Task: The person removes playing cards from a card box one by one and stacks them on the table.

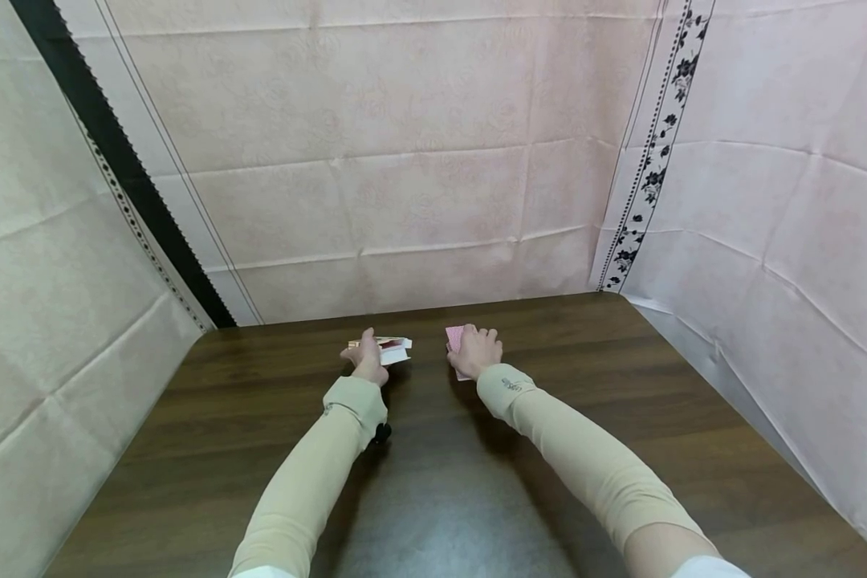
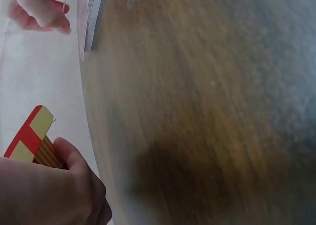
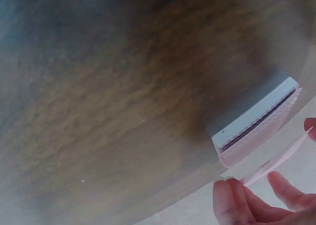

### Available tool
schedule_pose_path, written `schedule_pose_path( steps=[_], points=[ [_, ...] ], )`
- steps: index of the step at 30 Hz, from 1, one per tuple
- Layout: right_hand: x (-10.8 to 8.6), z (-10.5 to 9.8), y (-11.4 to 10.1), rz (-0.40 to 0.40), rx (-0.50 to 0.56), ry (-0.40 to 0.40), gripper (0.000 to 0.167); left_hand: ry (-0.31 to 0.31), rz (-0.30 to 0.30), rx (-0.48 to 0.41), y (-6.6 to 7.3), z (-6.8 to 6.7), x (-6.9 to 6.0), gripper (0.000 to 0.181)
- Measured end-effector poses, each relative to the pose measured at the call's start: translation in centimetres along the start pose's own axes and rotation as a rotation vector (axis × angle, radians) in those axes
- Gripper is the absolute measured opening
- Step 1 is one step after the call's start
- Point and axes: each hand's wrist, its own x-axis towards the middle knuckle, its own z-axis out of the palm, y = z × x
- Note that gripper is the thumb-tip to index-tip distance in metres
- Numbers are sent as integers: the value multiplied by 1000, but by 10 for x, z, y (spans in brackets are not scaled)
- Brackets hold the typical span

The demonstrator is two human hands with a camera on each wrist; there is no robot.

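My left hand [image 1: 367,357] grips an opened card box [image 1: 396,351] with white flaps, above the tabletop. In the left wrist view the box's red and yellow end [image 2: 30,135] sticks out past the hand. To the right, my right hand [image 1: 476,352] holds a thin pink-backed playing card [image 3: 276,163] by its edges, seen in the right wrist view. Just beside that card, a squared deck of pink-backed cards [image 3: 259,129] sits on the table. The card faces are hidden.
Both hands work near the back edge of a dark brown wooden table [image 1: 433,482]. Pale creased cloth [image 1: 405,201] hangs behind it and along both sides. A small black object [image 1: 382,433] shows at the left cuff.
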Motion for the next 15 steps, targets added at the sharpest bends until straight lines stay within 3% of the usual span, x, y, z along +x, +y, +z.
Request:
schedule_pose_path(
  steps=[15],
  points=[
    [-5, 10, 4, 4, -59, -46, 56, 10, 35, 12, -3, 2, 0, 90]
  ],
)
